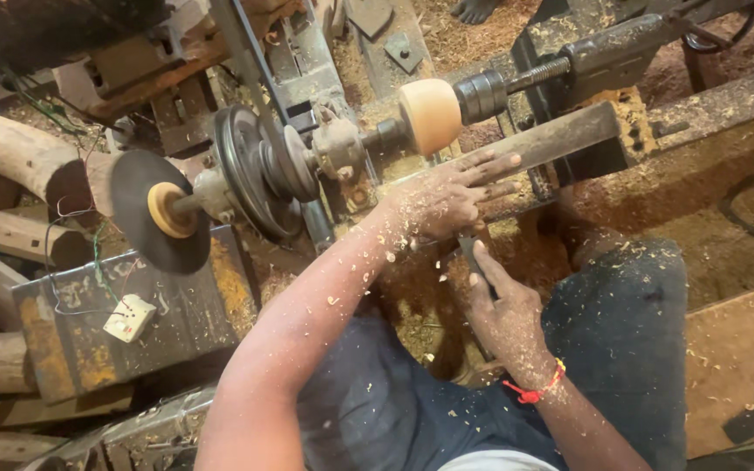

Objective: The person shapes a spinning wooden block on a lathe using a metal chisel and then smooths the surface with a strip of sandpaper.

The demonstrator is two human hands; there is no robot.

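We have a pale wooden workpiece [430,114] mounted on the lathe, pinned between the spindle on its left and the dark tailstock centre [486,94] on its right. It already looks rounded and smooth, bulging at the middle like a short barrel, so we judge the rough shaping is largely behind us; whether finer cutting or parting off is left, we cannot tell from here.

Our left hand [451,196] lies flat with fingers spread on the steel tool rest [560,135], just below the workpiece and not touching it; it grips nothing. Our right hand [508,318] is closed around the handle of a dark turning chisel [473,253], whose blade runs up under the left palm toward the rest; the tip is hidden, so we cannot say whether it meets the wood.

Shavings speckle both forearms and our dark trousers, and sawdust is heaped along the lathe bed [709,166]. At the left end of the spindle sit the belt pulley [250,170] and a dark sanding disc [154,209].
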